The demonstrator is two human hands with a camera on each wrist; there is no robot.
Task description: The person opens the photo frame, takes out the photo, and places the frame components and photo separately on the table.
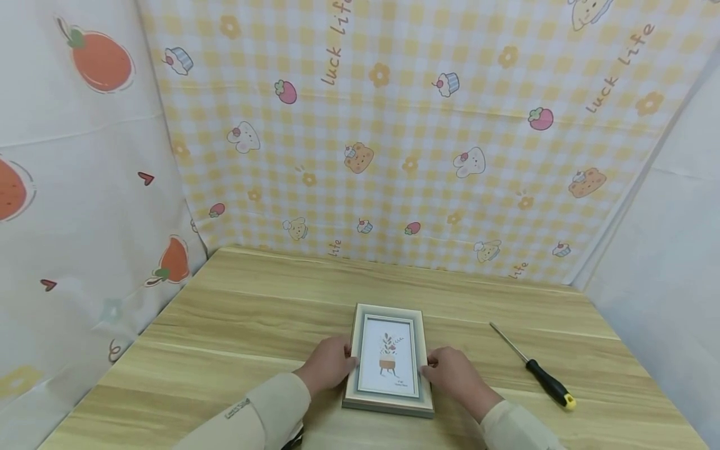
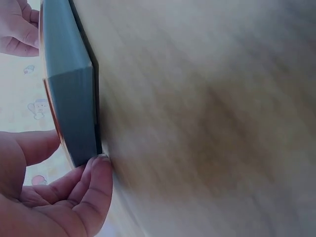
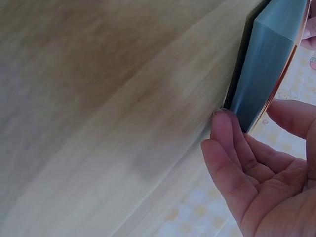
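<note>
A picture frame (image 1: 388, 359) with a pale border lies face up near the front of the wooden table, showing a print of a plant in a stand. Its left side is gripped by my left hand (image 1: 330, 361), the thumb on the front edge. My right hand (image 1: 457, 377) holds the opposite side in the same manner. In the left wrist view, the left fingertips (image 2: 101, 160) reach the lower edge of the frame's blue-grey side (image 2: 74, 111). The right wrist view shows my right fingers (image 3: 224, 126) curled against the other side, with the thumb over the front.
A screwdriver (image 1: 542, 378) with a black and yellow handle lies to the right of the frame on the wooden table (image 1: 253, 300). A yellow checked curtain (image 1: 394, 137) hangs behind, with white cloths (image 1: 101, 206) at the sides.
</note>
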